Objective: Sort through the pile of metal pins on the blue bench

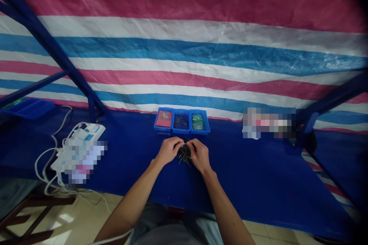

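Over a small pile of thin dark metal pieces (184,155), which look like screws or nails, my two hands work close together. My left hand (170,149) is closed in a pinch at the pile's upper left. From the other side my right hand (199,154) pinches too, thumb and finger together near the top of the pile. What sits between the fingertips is too small to name. Just beyond are three joined blue bins: the left bin (163,131) has a flat red item, the middle bin (180,131) similar dark pieces, the right bin (200,132) green and whitish small pieces.
The blue table (258,183) runs between blue metal frame posts (61,59). A white power strip (96,132) with tangled cables lies at left, beside a blurred item. Another blurred patch is at back right. A striped sheet (201,57) hangs behind; a blue tray (31,109) sits far left.
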{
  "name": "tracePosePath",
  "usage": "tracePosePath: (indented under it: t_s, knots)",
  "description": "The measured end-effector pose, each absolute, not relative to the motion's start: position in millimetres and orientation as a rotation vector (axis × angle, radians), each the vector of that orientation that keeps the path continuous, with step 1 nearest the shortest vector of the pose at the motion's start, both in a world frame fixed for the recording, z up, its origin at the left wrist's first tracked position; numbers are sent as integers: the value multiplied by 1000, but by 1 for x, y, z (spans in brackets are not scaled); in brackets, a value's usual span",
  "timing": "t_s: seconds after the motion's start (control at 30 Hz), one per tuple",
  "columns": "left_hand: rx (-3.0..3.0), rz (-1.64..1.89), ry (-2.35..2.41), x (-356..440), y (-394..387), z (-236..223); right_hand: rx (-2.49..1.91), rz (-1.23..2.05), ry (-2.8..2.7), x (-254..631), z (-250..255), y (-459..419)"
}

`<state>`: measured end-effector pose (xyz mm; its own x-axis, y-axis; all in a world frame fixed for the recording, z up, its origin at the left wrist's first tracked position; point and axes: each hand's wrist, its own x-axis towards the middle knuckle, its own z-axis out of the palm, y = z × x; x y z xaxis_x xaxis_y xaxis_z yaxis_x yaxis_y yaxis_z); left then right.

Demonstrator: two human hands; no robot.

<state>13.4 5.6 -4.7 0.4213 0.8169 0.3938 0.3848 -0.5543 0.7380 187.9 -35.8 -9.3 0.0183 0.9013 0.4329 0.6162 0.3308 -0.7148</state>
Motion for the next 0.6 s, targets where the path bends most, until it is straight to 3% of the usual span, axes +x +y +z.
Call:
tracePosePath:
  t_s: [0.33,0.6]
  knots:
    - [2146,1027,992,15,4,-1,-1475,343,-1670,185,-13,-33]
    - [2124,1043,997,14,5,-3,-1431,510,-1608,189,-8,-34]
